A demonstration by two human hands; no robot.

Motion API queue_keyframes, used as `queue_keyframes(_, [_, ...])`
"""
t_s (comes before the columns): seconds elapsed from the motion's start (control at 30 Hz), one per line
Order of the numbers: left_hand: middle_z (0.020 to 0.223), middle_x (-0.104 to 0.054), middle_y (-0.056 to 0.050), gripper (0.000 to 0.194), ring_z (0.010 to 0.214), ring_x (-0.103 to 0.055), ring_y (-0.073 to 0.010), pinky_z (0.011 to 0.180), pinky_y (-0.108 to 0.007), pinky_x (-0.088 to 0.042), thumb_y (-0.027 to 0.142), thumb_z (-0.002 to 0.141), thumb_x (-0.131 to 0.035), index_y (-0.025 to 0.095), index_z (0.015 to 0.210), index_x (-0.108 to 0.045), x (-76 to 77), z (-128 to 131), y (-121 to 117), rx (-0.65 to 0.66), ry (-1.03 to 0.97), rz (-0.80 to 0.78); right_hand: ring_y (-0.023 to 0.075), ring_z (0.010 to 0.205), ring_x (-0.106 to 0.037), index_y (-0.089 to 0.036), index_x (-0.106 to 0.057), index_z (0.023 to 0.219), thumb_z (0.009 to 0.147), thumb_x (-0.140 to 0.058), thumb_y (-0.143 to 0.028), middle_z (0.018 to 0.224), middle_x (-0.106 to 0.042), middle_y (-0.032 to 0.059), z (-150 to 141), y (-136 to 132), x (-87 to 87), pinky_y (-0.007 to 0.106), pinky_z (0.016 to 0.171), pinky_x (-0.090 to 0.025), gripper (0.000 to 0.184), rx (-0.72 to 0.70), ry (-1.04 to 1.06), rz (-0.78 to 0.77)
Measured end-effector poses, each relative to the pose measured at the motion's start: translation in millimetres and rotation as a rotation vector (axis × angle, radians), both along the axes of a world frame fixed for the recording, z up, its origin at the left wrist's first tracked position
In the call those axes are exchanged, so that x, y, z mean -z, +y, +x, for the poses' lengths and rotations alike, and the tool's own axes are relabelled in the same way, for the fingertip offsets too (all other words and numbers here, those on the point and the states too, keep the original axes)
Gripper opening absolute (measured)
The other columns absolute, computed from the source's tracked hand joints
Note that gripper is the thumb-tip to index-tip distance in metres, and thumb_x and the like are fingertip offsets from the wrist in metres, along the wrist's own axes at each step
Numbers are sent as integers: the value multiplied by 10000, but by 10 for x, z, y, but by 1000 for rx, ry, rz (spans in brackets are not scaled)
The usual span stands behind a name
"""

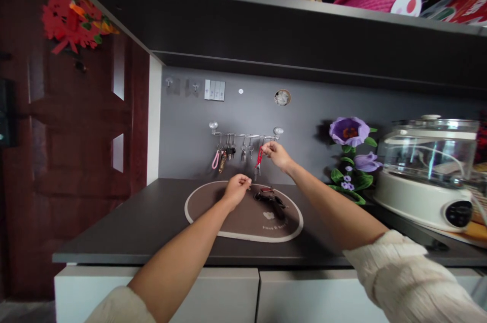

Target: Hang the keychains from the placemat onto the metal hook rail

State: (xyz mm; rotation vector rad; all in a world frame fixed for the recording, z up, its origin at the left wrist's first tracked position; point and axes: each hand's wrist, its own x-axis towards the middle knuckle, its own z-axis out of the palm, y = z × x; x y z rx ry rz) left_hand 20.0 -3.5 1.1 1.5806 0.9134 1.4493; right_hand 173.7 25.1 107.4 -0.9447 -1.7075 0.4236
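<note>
We log the right grip [277,155] clamped on a red-corded metal key [259,159] beneath the steel hook rail [243,135]; the left grip [236,190] sits together above a brown oval mat [243,224].

left hand [236,191]: low, fingers [246,181] bunched | right hand [277,155]: raised, fingers [266,147] pinched | forearms [182,244]: bare, outstretched

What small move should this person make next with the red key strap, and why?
Probably lift the red strap slightly and slip it onto a hook on the metal rail. The right hand pinches it just below that rail, and other keys already hang there, so this looks like the natural spot.
</note>
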Motion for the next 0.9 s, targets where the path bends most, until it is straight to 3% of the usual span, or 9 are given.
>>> queue_keyframes(0.23, [585,-529,11,122,523,-490,-83,552,-211,-389,249,720,-489,145,668,-525,98,13,132,-133,110,110,92,615,-466,-156,-497,695,710,-462,-177,666,-546,-1,23,265,-256,224,623,-365,44,267,-169,57])
queue_keyframes(0.57, [606,-566,-5,148,591,-522,-103,580,-215,-385,269,734,-480,155,672,-551,151,28,211,-230,229,160,168,718,-523,-186,-609,734,705,-489,-195,755,-611,48,-49,506,-356,276,647,-366,123,654,-432,11])
queue_keyframes(0.73, [595,-556,-5,142,606,-522,-110,588,-219,-383,269,729,-489,161,662,-554,141,32,210,-244,232,168,222,839,-529,-211,-643,760,709,-517,-224,840,-626,76,-59,590,-372,322,697,-372,137,746,-487,38])
queue_keyframes(0.9, [594,-558,-6,132,606,-521,-110,593,-219,-381,259,726,-498,161,666,-562,140,37,218,-250,231,152,229,851,-535,-209,-647,745,699,-532,-215,823,-631,83,-38,631,-402,332,703,-378,124,753,-505,55])
